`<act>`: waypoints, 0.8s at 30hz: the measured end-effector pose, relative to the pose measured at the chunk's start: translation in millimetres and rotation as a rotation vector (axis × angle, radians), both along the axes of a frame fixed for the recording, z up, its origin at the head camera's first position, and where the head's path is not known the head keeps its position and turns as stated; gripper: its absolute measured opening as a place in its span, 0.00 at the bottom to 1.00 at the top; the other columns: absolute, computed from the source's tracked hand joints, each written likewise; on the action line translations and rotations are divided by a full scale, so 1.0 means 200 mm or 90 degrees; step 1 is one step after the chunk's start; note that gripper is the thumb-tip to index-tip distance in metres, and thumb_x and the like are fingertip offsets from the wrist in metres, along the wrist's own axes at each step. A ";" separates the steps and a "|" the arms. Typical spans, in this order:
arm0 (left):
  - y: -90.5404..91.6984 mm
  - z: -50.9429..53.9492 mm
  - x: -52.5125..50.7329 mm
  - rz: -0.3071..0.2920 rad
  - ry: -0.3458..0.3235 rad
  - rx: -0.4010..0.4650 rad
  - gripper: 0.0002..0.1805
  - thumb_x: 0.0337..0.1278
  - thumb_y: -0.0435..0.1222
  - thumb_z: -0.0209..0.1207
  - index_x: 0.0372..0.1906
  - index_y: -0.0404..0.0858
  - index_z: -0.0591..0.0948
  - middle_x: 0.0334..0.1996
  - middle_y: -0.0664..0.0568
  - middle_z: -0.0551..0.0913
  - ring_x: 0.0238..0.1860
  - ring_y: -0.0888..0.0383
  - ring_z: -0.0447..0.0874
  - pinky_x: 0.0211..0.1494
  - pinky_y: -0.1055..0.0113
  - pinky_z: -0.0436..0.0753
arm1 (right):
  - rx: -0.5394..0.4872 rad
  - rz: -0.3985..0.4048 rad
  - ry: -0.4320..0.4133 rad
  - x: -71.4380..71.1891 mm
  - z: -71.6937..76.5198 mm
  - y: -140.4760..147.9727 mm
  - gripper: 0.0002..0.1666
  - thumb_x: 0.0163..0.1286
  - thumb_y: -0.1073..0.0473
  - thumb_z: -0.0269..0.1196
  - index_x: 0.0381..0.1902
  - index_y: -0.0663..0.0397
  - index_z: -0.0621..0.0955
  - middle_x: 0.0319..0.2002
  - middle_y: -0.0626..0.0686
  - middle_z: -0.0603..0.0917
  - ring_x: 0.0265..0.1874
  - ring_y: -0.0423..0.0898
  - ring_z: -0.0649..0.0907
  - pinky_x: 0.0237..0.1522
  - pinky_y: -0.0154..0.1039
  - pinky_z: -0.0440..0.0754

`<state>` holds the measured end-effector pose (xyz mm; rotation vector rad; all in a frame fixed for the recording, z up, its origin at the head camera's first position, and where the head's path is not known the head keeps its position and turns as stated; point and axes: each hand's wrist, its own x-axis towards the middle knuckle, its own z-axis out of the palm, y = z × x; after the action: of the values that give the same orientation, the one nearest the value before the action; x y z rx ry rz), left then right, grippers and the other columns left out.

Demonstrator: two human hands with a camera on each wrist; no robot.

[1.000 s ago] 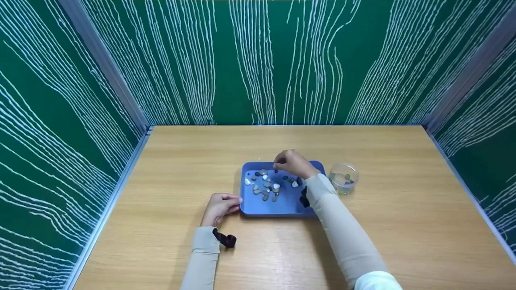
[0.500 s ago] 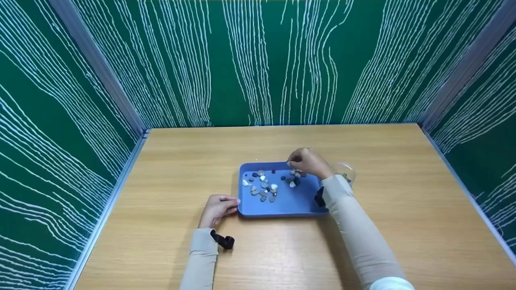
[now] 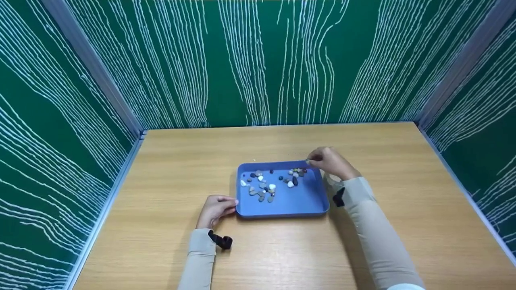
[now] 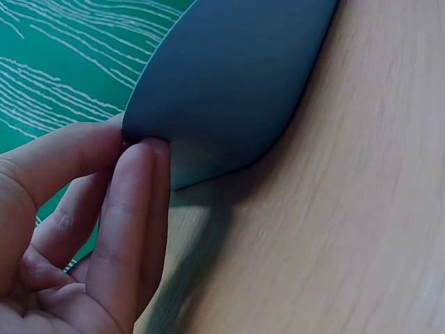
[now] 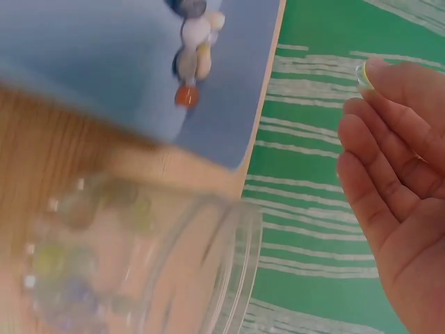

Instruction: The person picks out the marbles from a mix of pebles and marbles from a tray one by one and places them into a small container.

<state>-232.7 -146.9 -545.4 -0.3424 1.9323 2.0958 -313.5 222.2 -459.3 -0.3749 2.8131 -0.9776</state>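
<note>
My right hand (image 3: pixel 333 162) is above the back right corner of the blue tray (image 3: pixel 299 202). Between thumb and finger it pinches a small clear glass marble (image 5: pixel 361 76) with a yellow-green tint. At the tray's left side, my left hand (image 3: pixel 215 210) pinches the rim with thumb and fingers. Inside the tray, pebbles (image 3: pixel 263 185) in white, grey and dark tones lie scattered on the left. Another cluster of stones (image 3: pixel 295 180) sits at the back right, with a reddish one (image 5: pixel 185 96) at its end.
Right of the tray stands a clear plastic jar (image 5: pixel 201 257) holding several glass marbles (image 5: pixel 73 278); my right arm mostly hides it in the head view. Green walls (image 3: pixel 238 60) with white lines bound the wooden table (image 3: pixel 193 161).
My right hand has moved rightward from over the tray's middle to its back right corner, pinching a small piece. My left hand stays at the rim.
</note>
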 end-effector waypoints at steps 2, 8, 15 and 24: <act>0.00 0.00 0.00 -0.002 0.001 -0.001 0.14 0.50 0.24 0.65 0.43 0.19 0.80 0.28 0.49 0.84 0.28 0.62 0.84 0.36 0.72 0.88 | -0.002 -0.003 -0.003 0.01 0.00 0.05 0.10 0.68 0.59 0.61 0.43 0.57 0.84 0.41 0.57 0.85 0.41 0.50 0.84 0.47 0.46 0.87; 0.00 0.00 0.01 -0.005 0.008 -0.012 0.14 0.48 0.24 0.66 0.41 0.20 0.81 0.28 0.49 0.85 0.27 0.62 0.84 0.36 0.72 0.88 | -0.010 0.002 0.024 0.04 -0.01 0.17 0.10 0.68 0.60 0.61 0.43 0.59 0.84 0.42 0.58 0.85 0.40 0.51 0.84 0.44 0.46 0.88; 0.01 0.01 -0.01 -0.004 0.008 -0.020 0.13 0.48 0.24 0.66 0.40 0.21 0.82 0.27 0.49 0.85 0.27 0.62 0.84 0.36 0.71 0.89 | -0.013 -0.020 0.002 0.07 -0.02 0.30 0.11 0.69 0.61 0.60 0.44 0.61 0.84 0.42 0.60 0.85 0.41 0.51 0.83 0.45 0.47 0.87; 0.01 0.01 -0.02 -0.007 0.008 -0.041 0.13 0.48 0.24 0.66 0.41 0.21 0.82 0.27 0.49 0.85 0.27 0.62 0.84 0.35 0.71 0.89 | -0.005 -0.027 0.002 0.10 -0.03 0.40 0.12 0.68 0.61 0.60 0.44 0.62 0.83 0.43 0.61 0.85 0.42 0.53 0.83 0.48 0.50 0.86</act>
<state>-237.6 -144.0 -543.2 -0.3314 2.0083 2.0371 -292.5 301.7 -465.2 -0.3181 2.8318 -0.9988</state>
